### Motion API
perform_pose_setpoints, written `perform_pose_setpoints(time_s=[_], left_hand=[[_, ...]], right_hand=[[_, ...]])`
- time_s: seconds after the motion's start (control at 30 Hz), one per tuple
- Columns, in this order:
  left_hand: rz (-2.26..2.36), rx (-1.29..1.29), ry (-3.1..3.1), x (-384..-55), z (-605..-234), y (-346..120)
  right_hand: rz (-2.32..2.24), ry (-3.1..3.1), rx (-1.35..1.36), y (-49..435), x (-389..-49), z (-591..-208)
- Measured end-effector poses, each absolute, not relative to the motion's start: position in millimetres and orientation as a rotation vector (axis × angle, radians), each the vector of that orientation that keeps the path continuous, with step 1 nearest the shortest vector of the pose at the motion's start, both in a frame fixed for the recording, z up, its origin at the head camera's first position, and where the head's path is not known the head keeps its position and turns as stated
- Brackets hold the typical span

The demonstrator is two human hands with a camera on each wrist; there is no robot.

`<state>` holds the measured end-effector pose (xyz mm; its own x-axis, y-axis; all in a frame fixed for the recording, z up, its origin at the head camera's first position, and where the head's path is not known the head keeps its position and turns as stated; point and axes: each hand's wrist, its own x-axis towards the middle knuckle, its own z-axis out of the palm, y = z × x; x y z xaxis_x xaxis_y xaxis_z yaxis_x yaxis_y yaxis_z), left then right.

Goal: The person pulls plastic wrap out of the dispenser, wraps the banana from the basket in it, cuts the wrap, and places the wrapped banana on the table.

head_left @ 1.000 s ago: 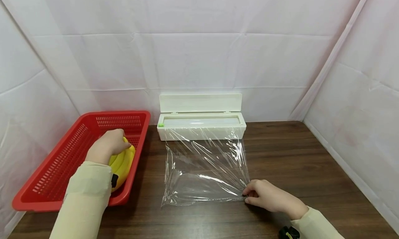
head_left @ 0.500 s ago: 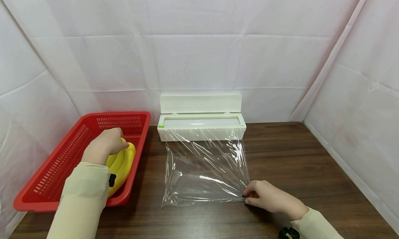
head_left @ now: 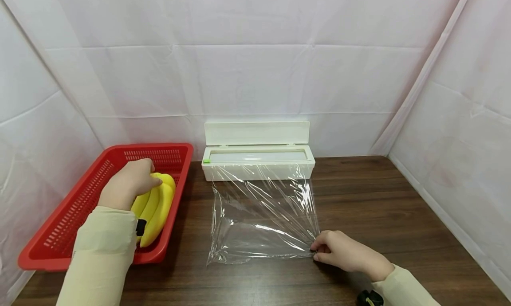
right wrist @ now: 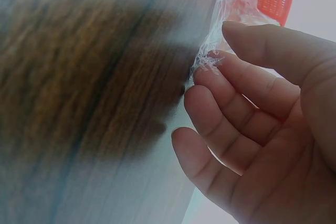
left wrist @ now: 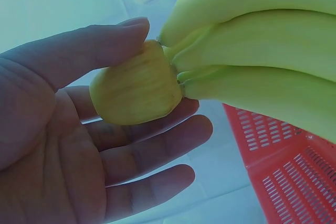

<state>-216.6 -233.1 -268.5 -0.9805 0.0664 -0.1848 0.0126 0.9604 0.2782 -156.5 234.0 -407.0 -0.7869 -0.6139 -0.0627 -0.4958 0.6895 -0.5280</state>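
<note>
Over the red basket [head_left: 185, 182], my left hand [head_left: 129, 184] pinches a yellow bunch of bananas [head_left: 159, 215] by its thick stem end. In the left wrist view, the thumb lies on that stem [left wrist: 136, 87] and the other fingers extend behind and below it. On the table, my right hand [head_left: 347, 253] pinches the near right corner of a clear sheet of cling film [head_left: 259, 217]. The right wrist view shows the film's crumpled edge [right wrist: 210, 59] between thumb and fingertips. The sheet runs back to a white cling film dispenser [head_left: 207, 172] with its lid [head_left: 257, 133] raised.
A small green slider [head_left: 206, 160] sits at the dispenser's left end. White cloth walls [head_left: 247, 80] stand behind and at both sides of the dark wooden table [head_left: 359, 199]. The basket's right wall stands close to the film's left side.
My left hand has shifted slightly up and left, and the bananas have risen a little within the basket. The right hand and the film have stayed in place.
</note>
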Motion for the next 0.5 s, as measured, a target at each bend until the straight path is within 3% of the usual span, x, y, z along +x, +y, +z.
perform_pose_setpoints(time_s=[0.5], left_hand=[[0.466,0.05,2.963,-214.3,-262.3,-233.5]], right_hand=[[-0.74,2.669,-0.892,233.6,-161.0,-408.9]])
